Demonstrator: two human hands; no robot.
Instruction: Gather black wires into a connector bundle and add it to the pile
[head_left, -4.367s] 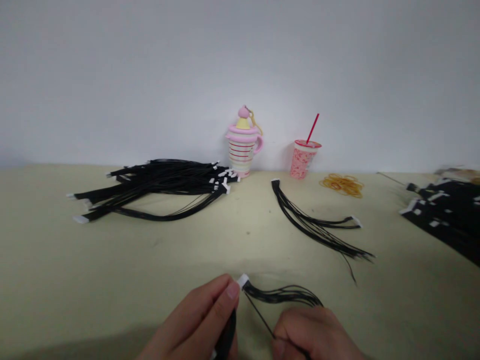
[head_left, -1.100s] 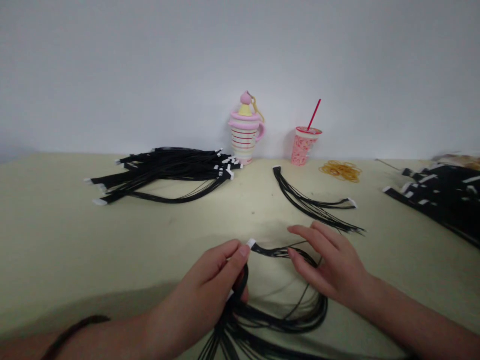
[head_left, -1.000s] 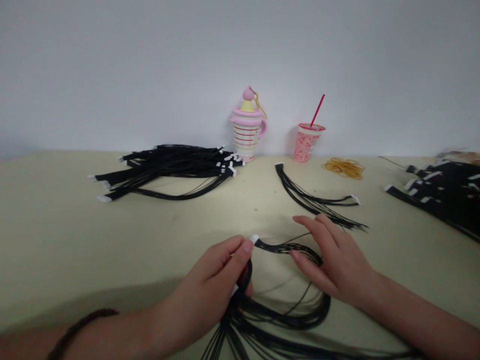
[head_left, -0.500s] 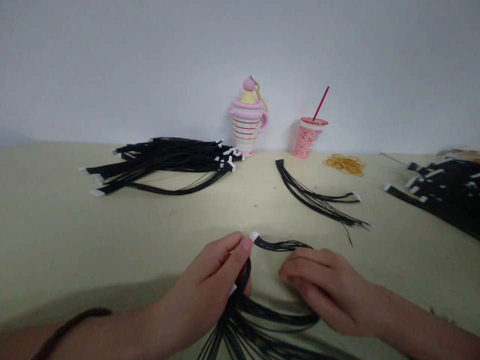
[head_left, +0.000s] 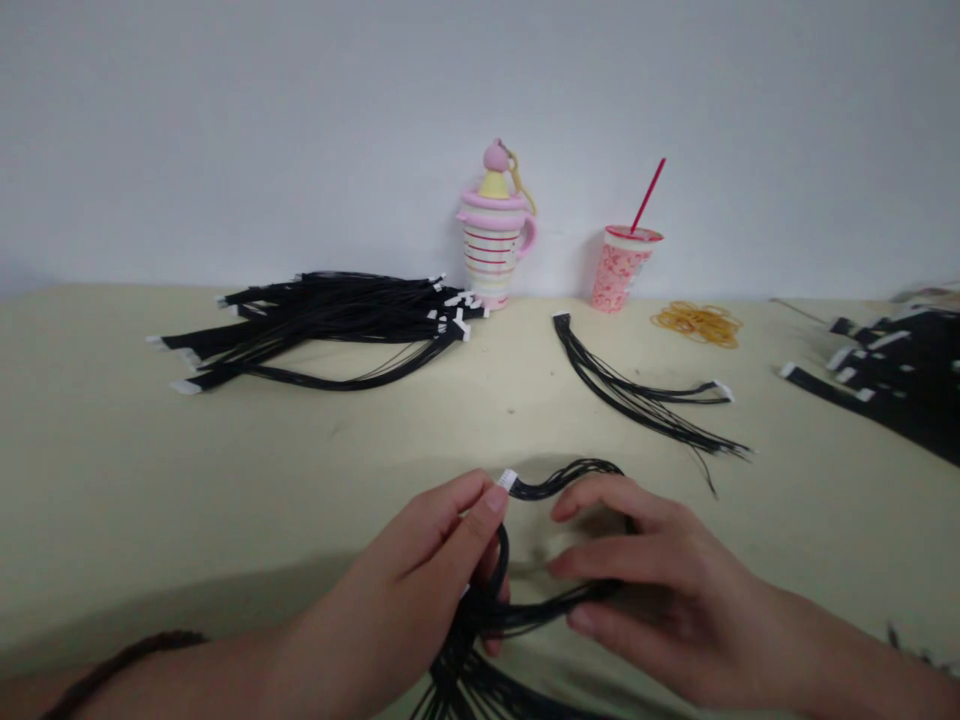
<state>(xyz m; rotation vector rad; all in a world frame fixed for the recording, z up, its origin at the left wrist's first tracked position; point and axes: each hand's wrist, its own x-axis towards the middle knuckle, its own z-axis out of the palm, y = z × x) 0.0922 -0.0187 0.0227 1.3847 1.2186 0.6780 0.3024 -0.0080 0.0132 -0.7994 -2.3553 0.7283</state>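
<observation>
My left hand [head_left: 420, 590] pinches a bundle of thin black wires [head_left: 517, 610] near its white connector [head_left: 508, 480], thumb and fingers closed round the strands. My right hand [head_left: 652, 590] curls round the looped part of the same bundle just to the right, fingers bent over the wires. The wires trail down past the bottom edge between my wrists. Both hands are low over a pale yellow-green table [head_left: 150, 480].
A big heap of black wire bundles [head_left: 330, 325] lies at the back left. A loose bundle [head_left: 637, 395] lies mid right, more bundles [head_left: 892, 375] at the far right. By the wall stand a pink striped cup toy [head_left: 495, 235], a pink straw cup [head_left: 626, 265] and yellow rubber bands [head_left: 697, 322].
My right hand went from open fingers resting on the loop to closing round the wires and pulling the loop in toward my left hand. The left hand kept its pinch.
</observation>
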